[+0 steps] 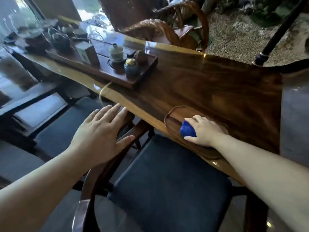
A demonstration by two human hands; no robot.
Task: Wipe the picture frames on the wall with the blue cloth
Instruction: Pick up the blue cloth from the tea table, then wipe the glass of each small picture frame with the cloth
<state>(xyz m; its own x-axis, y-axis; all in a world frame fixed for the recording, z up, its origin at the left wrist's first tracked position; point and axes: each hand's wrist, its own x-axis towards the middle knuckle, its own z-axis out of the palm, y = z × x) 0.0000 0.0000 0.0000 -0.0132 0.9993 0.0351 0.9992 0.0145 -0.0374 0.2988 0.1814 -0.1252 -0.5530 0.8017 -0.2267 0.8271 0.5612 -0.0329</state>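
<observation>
A: Where's the cloth [188, 130]?
B: Bunched on the tabletop [209, 84], my right hand [203, 131] closing over it. Left hand [102, 131] spread flat, empty, by the chair [167, 181].
A: Tip?
B: Gather it all b4 lifting; no frames in view yet.

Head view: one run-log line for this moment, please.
right hand: on cloth in tray | left hand: open, empty | frames: not visible

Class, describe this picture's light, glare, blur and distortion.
Head view: daylight from the upper-left window washes out and blurs the far teaware; glare streaks the wooden table; the wide lens bends the table edge; the blue cloth under the right hand stays sharp.
</observation>
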